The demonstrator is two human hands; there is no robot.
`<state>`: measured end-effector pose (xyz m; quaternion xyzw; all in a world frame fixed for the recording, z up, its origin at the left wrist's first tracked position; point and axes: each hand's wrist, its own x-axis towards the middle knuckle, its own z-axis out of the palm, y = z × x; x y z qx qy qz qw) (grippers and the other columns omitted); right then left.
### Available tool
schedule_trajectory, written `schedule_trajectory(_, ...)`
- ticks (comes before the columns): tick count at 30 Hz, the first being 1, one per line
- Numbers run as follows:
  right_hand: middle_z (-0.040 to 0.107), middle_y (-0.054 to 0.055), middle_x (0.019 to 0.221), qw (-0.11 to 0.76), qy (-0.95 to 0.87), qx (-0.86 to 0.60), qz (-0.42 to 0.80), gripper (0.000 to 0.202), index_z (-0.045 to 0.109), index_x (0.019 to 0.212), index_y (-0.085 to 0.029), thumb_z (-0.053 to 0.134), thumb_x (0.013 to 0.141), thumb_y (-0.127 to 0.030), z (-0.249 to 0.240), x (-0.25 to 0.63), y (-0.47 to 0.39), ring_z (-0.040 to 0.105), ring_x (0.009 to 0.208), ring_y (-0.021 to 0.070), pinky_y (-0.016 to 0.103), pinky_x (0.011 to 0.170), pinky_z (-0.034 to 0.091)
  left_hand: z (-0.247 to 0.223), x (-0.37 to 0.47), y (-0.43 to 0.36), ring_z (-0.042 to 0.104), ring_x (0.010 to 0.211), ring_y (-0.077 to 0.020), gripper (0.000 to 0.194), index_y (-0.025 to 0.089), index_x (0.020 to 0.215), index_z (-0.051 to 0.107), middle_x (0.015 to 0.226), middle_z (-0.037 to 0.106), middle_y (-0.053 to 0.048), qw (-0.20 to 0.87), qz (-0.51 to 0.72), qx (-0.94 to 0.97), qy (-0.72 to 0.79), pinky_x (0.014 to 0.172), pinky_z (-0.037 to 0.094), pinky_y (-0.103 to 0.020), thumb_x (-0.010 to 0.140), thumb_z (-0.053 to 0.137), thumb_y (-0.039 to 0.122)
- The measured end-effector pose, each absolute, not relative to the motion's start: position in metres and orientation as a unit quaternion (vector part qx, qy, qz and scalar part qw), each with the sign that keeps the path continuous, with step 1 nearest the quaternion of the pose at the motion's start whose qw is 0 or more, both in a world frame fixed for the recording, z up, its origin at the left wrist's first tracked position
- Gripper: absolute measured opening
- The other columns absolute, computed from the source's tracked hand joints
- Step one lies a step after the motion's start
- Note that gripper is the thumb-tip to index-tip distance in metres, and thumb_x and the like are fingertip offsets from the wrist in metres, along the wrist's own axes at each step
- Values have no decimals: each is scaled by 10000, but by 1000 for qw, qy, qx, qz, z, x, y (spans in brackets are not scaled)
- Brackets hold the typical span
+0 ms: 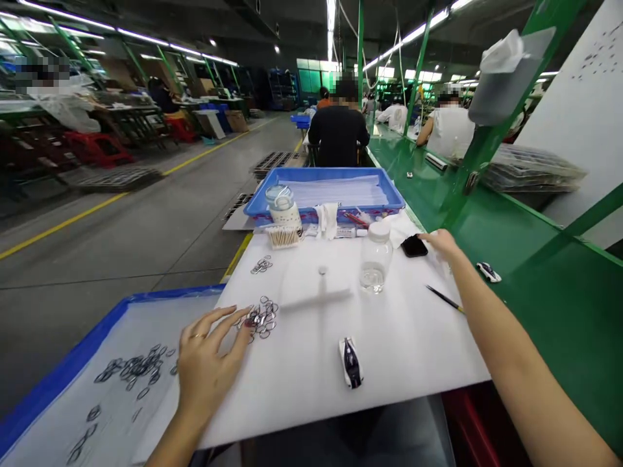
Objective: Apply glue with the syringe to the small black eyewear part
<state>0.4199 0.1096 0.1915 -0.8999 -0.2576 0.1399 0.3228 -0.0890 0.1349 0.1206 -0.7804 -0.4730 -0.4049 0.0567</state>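
Many small shiny metal rings [261,317]

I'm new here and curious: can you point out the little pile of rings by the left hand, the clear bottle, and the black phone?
Rings [263,318]: head view, middle of the pile at the left fingertips.
Bottle [375,259]: head view, its clear body.
Phone [414,246]: head view, its dark face, beside the right hand.

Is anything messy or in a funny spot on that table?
A little. The metal rings lie in a loose heap under the left hand, with a few strays farther up the white sheet. One small part sits off the sheet on the green belt, beyond the right hand. Nothing looks spilled or broken.
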Motion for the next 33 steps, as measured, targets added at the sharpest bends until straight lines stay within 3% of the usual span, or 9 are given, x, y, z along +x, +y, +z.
schedule_trajectory(7, 612, 100, 1196, 271, -220, -931, 103, 395, 601, 1201, -142, 606, 948, -446, 166, 424, 128, 613, 1063, 221, 435, 919, 534, 122, -87, 135, 606, 1029, -331, 282, 194, 1032, 712, 1038, 682, -113, 83, -402, -775, -481, 963, 471, -501, 940, 501, 359)
schedule_trajectory(14, 595, 117, 1240, 282, -180, -940, 67, 457, 562, 1277, -143, 616, 941, -449, 157, 415, 135, 605, 1098, 239, 460, 943, 524, 121, -87, 134, 591, 1045, -336, 300, 194, 1065, 696, 1049, 677, -121, 77, -389, -781, -482, 956, 469, -501, 933, 497, 375)
schedule_trajectory(25, 634, 87, 1132, 312, -195, -921, 125, 379, 625, 1139, -147, 562, 968, -479, 158, 436, 129, 624, 1003, 197, 407, 895, 535, 122, -87, 135, 619, 1000, -303, 305, 203, 1046, 690, 1022, 687, -96, 78, -393, -774, -491, 955, 447, -460, 929, 485, 396)
schedule_trajectory(33, 631, 88, 1132, 331, -214, -909, 133, 375, 619, 1151, -148, 561, 970, -471, 158, 436, 129, 625, 992, 195, 404, 885, 540, 123, -85, 133, 592, 1019, -319, 316, 211, 1008, 715, 1026, 693, -96, 63, -391, -753, -526, 927, 476, -468, 904, 491, 408)
